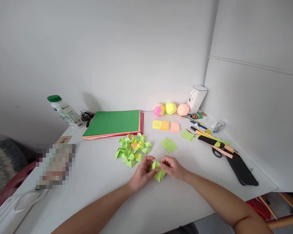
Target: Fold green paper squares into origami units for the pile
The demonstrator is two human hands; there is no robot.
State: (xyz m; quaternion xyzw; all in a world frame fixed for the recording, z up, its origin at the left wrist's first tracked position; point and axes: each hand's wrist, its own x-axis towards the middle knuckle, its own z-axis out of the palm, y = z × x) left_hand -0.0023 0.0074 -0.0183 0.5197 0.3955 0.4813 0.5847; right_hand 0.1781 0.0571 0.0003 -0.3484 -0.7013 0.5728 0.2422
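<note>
Paper (158,175), green and creased, spans left hand (143,170) and right hand (172,166).

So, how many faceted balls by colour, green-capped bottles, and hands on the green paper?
Pink-and-yellow ball: 1
Yellow ball: 1
Peach ball: 1
Green-capped bottle: 1
Left hand and right hand on the green paper: 2
Total: 6

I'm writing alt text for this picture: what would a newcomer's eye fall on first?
Probably the heap of mostly green folded papers on the desk, beyond the left hand. That hand and the right hand hold a creased green paper. Behind the heap lies a green-topped paper stack; right of it, three colourful balls sit by the wall.
</note>
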